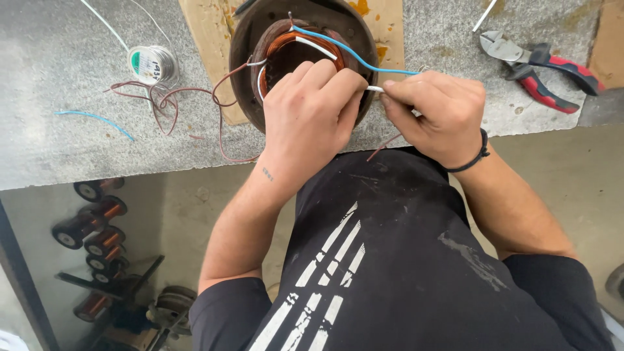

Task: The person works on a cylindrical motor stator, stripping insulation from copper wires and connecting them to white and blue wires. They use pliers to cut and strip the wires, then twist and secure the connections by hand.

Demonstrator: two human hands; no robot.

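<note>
Left hand [309,114] and right hand [435,114] pinched a thin, limp white sleeved lead [375,88] near its end; judged light, kink-prone.

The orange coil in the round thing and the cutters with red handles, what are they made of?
Coil: probably copper wire, shiny orange strands wound in a ring. Cutters: dull grey metal head, likely steel; red and black handles look like rubbery plastic grips.
</note>
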